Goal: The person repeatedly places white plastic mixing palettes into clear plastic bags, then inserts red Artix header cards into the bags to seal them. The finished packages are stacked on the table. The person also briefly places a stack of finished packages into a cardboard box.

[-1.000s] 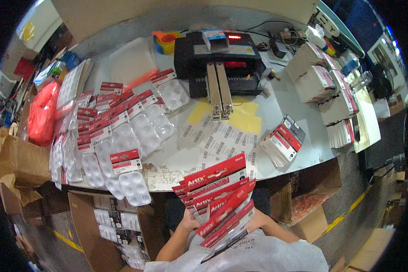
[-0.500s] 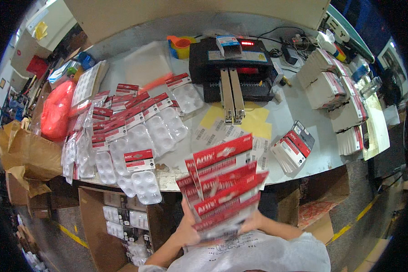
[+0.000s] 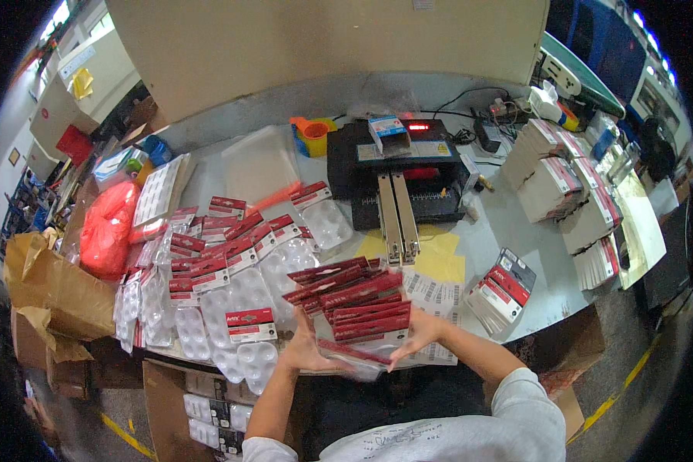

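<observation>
Between my two hands is a bundle of bagged paint palettes with red header cards, held over the table's front edge with the cards fanned in several rows. My left hand presses against the bundle's left side, thumb upward. On the opposite side my right hand grips the edge, its fingers near the lowest packet. Left of the bundle, more white palettes in clear bags lie overlapping. One loose red-and-white header card rests on top of them.
A black sealing machine with two metal rails stands at the back. To the right are a small pile of cards and tall card stacks. A red plastic bag sits at left. Below the table edge is a cardboard box holding packed palettes.
Both hands have moved the bundle away from my body to above the table edge. Its cards, which faced me before, now tip back and show mostly as narrow edges.
</observation>
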`<state>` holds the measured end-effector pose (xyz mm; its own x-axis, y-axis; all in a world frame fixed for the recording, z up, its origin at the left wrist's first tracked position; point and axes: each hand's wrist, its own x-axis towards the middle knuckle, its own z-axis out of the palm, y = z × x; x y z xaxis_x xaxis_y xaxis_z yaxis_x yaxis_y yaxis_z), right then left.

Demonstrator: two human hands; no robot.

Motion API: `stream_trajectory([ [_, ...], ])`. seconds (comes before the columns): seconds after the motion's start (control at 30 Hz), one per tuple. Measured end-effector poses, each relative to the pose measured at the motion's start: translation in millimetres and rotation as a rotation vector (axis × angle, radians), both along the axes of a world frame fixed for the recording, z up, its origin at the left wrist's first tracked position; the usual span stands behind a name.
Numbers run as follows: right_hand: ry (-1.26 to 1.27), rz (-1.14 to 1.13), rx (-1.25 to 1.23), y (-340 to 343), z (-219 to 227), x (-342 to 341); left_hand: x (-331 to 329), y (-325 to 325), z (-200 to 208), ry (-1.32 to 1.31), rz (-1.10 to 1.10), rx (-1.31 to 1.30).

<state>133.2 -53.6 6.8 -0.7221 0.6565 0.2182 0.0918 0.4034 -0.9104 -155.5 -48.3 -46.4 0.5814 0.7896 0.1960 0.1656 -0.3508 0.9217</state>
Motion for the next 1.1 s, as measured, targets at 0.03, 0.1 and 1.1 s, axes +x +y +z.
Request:
stream_trajectory([
  [0.03, 0.042, -0.017, -0.096, 0, -9, -1, 4, 2, 2, -0.007, -0.045, 0.067],
  [0.1, 0.018, 0.012, -0.191, 1, -19, 0, 10, 3, 6, 0.215, -0.119, 0.215],
  [1.1, 0.017, -0.253, 0.15, 4, -1, -6, 37, 14, 16, 0.146, -0.184, 0.299],
])
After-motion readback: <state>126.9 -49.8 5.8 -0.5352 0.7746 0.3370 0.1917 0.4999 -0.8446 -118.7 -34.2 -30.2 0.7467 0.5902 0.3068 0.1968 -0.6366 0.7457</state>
